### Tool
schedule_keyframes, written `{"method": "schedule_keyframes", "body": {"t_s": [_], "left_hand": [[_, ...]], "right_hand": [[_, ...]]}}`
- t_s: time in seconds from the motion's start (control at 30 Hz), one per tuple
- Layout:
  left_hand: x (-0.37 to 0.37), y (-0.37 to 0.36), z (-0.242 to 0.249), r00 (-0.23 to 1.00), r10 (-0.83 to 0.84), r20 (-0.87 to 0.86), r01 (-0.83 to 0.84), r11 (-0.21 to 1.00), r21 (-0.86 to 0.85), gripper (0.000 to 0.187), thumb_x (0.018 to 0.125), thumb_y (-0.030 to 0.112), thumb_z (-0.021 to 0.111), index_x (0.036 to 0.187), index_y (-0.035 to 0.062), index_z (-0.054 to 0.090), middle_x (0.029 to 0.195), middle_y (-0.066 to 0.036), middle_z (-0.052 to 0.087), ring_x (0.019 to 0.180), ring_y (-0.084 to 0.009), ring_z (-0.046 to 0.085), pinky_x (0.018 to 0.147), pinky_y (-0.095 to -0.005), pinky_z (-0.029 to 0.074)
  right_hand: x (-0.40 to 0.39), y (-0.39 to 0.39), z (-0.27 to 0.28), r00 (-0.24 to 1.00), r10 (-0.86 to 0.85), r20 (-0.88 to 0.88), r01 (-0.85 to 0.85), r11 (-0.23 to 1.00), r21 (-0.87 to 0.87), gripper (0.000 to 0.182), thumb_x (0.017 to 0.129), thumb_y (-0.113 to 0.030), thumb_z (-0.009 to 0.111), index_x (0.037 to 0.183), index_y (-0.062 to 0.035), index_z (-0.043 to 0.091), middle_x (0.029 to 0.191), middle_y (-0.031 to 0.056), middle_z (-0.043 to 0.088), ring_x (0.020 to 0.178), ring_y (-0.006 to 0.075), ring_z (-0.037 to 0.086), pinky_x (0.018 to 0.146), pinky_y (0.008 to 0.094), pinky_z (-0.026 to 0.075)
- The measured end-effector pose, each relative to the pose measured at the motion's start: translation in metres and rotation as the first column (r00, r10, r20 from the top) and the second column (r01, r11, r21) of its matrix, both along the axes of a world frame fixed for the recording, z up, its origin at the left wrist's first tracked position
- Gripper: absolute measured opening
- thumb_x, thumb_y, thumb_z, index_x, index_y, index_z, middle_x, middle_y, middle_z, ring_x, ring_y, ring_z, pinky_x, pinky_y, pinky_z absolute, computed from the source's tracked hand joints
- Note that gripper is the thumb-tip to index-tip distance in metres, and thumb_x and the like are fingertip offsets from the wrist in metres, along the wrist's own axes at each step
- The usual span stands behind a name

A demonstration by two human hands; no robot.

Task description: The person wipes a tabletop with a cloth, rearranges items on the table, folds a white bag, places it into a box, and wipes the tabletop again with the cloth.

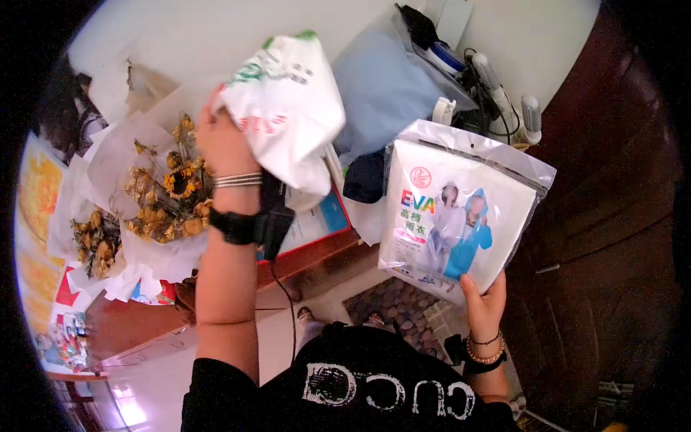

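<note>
My right hand (pixel 486 305) grips the lower edge of a packaged EVA raincoat (pixel 461 216) in a clear plastic sleeve, its thumb on the front. The package is tilted, with its printed face towards me. At the upper left my left hand (pixel 222 138), a little blurred, is closed on the side of a white plastic bag (pixel 295 108) with green and red print. The bag hangs crumpled over the cabinet top, and part of my fingers is hidden by it.
Dried flowers (pixel 176 187) in white paper lie on the red-brown cabinet (pixel 144 324) at left. Behind are a light-blue bag (pixel 392 86), a dark cap (pixel 365 177) and cabled appliances (pixel 489 79). A dark brown surface (pixel 604 237) rises at right; a pebble-patterned mat (pixel 392 306) lies below.
</note>
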State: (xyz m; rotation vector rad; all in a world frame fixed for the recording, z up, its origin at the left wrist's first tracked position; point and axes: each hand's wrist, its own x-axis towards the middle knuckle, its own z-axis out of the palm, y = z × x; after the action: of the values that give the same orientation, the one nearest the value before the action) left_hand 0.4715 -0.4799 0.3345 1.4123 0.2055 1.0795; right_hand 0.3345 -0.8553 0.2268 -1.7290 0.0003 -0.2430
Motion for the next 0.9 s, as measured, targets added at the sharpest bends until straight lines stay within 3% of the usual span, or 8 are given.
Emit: {"method": "schedule_keyframes", "body": {"t_s": [0.07,0.1,0.2,0.23,0.27,0.3,0.6,0.9], "left_hand": [[-0.014,0.02,0.015,0.983,0.182,-0.023,-0.161,0.915,0.37,0.027,0.088,0.008,0.046,0.112,0.0072,0.057,0.097,-0.013,0.063,0.088,-0.0161,0.06,0.076,-0.0257,0.047],[-0.021,0.043,0.021,0.81,0.548,0.208,-0.402,0.262,0.877,0.026,0.088,0.011,0.045,0.111,0.0059,0.057,0.099,-0.014,0.063,0.088,-0.0176,0.061,0.075,-0.0266,0.048],[-0.06,0.055,0.053,0.998,0.063,-0.013,-0.058,0.965,0.256,0.032,0.09,0.02,0.038,0.112,0.0017,0.054,0.101,-0.016,0.062,0.087,-0.0221,0.062,0.075,-0.0325,0.051],[-0.08,0.054,0.059,0.984,-0.161,0.072,0.169,0.976,-0.139,0.035,0.091,0.022,0.037,0.113,0.0001,0.052,0.101,-0.016,0.062,0.086,-0.0231,0.063,0.075,-0.0341,0.052],[-0.104,0.06,0.059,0.948,-0.3,0.109,0.31,0.947,-0.084,0.039,0.091,0.024,0.032,0.112,-0.0029,0.05,0.102,-0.017,0.061,0.086,-0.0234,0.063,0.077,-0.0335,0.052],[-0.121,0.055,0.057,0.996,0.068,0.055,-0.07,0.997,0.039,0.034,0.089,0.02,0.04,0.112,-0.0029,0.05,0.101,-0.017,0.062,0.085,-0.0234,0.063,0.075,-0.0324,0.052],[-0.236,0.063,-0.006,0.98,-0.187,0.075,0.197,0.967,-0.159,0.041,0.09,0.022,0.042,0.123,-0.0017,0.04,0.114,-0.016,0.053,0.101,-0.0227,0.054,0.087,-0.0324,0.043],[-0.19,0.022,0.013,0.897,-0.371,0.242,0.41,0.901,-0.14,0.046,0.089,0.02,0.046,0.128,-0.0007,0.036,0.121,-0.016,0.049,0.11,-0.0215,0.049,0.095,-0.0338,0.039]], "right_hand": [[0.0,-0.001,-0.003,1.0,0.003,0.002,-0.003,1.0,0.0,0.043,0.078,-0.005,0.065,0.115,0.002,0.044,0.107,0.008,0.054,0.096,0.0145,0.051,0.084,0.028,0.042],[0.0,-0.002,-0.003,1.0,0.009,0.017,-0.009,1.0,-0.018,0.043,0.078,-0.005,0.065,0.115,0.002,0.044,0.107,0.0079,0.054,0.096,0.0146,0.051,0.084,0.0279,0.042],[0.002,-0.005,-0.006,0.999,0.03,0.034,-0.029,0.999,-0.035,0.044,0.078,-0.005,0.065,0.116,0.0021,0.044,0.108,0.0081,0.053,0.096,0.0148,0.051,0.084,0.0281,0.042],[0.003,-0.005,-0.007,0.999,0.035,0.037,-0.033,0.999,-0.039,0.045,0.078,-0.005,0.065,0.116,0.0022,0.043,0.108,0.0084,0.053,0.097,0.0149,0.051,0.084,0.0283,0.042],[0.003,-0.004,-0.007,0.998,0.044,0.04,-0.042,0.998,-0.036,0.045,0.078,-0.005,0.065,0.116,0.0022,0.043,0.108,0.0084,0.053,0.097,0.0149,0.051,0.084,0.0283,0.042],[0.002,-0.003,-0.006,0.998,0.042,0.048,-0.042,0.999,-0.004,0.046,0.078,-0.005,0.065,0.117,0.0022,0.042,0.108,0.0087,0.053,0.097,0.015,0.051,0.084,0.0287,0.042],[-0.003,0.007,0.0,0.979,0.05,0.195,-0.071,0.993,0.099,0.053,0.08,-0.013,0.066,0.122,0.0032,0.038,0.114,0.009,0.051,0.101,0.0158,0.05,0.088,0.0294,0.04],[-0.009,0.024,0.013,0.991,0.104,0.079,-0.114,0.983,0.141,0.05,0.08,-0.013,0.066,0.12,0.0028,0.041,0.11,0.0093,0.054,0.097,0.0158,0.052,0.083,0.0296,0.044]]}}
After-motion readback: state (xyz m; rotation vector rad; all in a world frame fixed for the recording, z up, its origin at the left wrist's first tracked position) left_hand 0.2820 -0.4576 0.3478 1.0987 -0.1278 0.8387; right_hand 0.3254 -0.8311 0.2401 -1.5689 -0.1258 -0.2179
